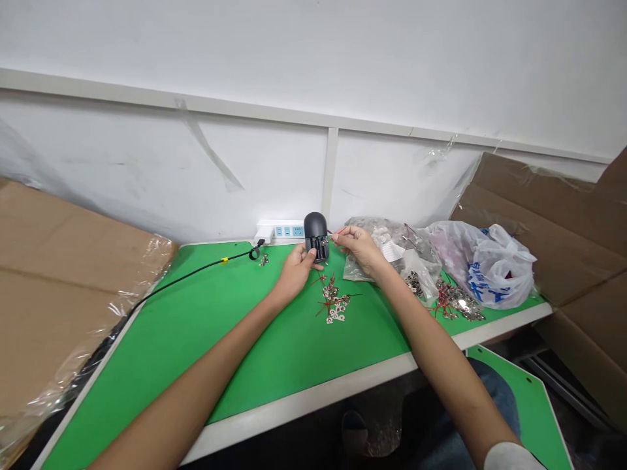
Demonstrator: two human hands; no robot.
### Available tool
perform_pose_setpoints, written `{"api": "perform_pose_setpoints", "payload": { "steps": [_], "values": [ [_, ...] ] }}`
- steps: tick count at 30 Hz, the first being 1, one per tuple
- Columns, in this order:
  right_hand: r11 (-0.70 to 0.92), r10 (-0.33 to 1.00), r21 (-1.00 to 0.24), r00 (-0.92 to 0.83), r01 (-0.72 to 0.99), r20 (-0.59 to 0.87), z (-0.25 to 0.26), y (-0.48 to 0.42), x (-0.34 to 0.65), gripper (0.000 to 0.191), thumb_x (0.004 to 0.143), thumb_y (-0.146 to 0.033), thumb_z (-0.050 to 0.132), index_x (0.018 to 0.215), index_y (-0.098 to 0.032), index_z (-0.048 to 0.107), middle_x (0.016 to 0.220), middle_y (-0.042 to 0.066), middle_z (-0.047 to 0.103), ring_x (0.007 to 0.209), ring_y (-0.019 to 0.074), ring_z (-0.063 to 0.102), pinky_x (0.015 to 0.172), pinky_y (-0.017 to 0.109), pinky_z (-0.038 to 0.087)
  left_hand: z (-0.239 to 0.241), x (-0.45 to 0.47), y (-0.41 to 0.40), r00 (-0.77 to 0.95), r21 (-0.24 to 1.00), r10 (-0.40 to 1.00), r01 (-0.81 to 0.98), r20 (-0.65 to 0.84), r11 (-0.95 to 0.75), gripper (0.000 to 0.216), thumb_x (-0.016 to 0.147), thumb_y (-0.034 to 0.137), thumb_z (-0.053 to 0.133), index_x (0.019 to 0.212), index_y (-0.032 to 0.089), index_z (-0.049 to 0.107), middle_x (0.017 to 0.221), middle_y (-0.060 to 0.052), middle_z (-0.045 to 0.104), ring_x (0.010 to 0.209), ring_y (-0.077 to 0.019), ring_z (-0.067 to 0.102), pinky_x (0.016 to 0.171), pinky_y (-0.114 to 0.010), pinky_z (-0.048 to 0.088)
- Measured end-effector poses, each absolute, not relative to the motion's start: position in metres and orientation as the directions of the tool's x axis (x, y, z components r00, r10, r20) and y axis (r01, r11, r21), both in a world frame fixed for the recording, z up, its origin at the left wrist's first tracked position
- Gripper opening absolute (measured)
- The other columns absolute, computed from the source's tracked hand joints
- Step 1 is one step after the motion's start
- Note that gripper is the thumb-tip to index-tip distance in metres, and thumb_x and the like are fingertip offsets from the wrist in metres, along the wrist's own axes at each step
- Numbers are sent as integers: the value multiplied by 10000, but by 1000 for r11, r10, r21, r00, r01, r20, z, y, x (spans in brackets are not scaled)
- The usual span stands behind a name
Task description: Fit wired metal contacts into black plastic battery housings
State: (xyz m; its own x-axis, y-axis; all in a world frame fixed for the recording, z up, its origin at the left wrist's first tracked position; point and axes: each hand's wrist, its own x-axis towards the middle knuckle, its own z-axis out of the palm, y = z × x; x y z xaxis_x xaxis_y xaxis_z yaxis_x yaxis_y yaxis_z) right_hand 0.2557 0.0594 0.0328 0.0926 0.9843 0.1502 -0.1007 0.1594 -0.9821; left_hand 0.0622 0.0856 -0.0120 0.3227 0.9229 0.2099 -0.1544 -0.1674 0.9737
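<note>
"What stands around the work?"

"Item: white power strip, against the wall, directly behind the black housing. Item: loose heap of metal tabs with red wires, lying on the green mat just below the hands. Item: second heap of the same, further right, beside a clear bag of parts and a white plastic bag with blue print. Item: black cable with a yellow mark, left of the hands."

"And the hands?"

"Left hand clamped around the lower housing, which stands upright above the mat. Right hand reaches in from the right, its fingertips pinched together just beside the housing; anything between them is too small to tell."

"Room to move?"

"Open mat to the left and toward the near white table edge. The bags crowd the right hand; the strip and wall close off the far side."
</note>
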Motion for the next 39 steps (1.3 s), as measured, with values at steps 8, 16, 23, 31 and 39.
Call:
{"api": "perform_pose_setpoints", "payload": {
  "steps": [8,16,23,31,39],
  "values": [
    [121,989,-981,97,-150,107,28,63,259,436,636,-485,940,851,-219,670,919,25,723,796,146,640,661,266,467,-16,57,92,236,964,952,-223,196,-143,190,863,412,507,850,223,518,660,18,602,507,-145,577,544,-282,506],
    [118,991,-987,75,-112,111,30,61,255,409,655,-476,926,840,-220,667,882,23,719,793,149,647,674,276,485,-10,56,90,295,954,932,-271,210,-128,193,801,423,532,764,236,507,556,35,469,457,-136,417,448,-274,341],
    [124,992,-986,43,-112,119,32,58,251,387,662,-470,941,790,-238,659,904,31,736,816,166,647,717,322,505,-3,52,82,350,945,914,-316,203,-89,326,866,543,502,814,224,550,543,38,420,456,-136,367,473,-278,320],
    [231,971,-968,-32,-99,235,37,48,235,312,752,-456,900,860,-261,682,928,34,740,832,183,657,801,374,552,3,50,81,435,953,882,-300,183,-50,646,901,827,419,787,213,586,529,25,440,439,-129,361,457,-289,298],
    [308,951,-947,11,-90,309,42,42,219,302,754,-427,882,868,-275,648,921,40,719,909,217,676,914,431,580,6,47,74,548,944,815,-330,190,1,680,886,870,488,797,202,575,591,35,431,456,-104,346,454,-267,274]
  ]
}}
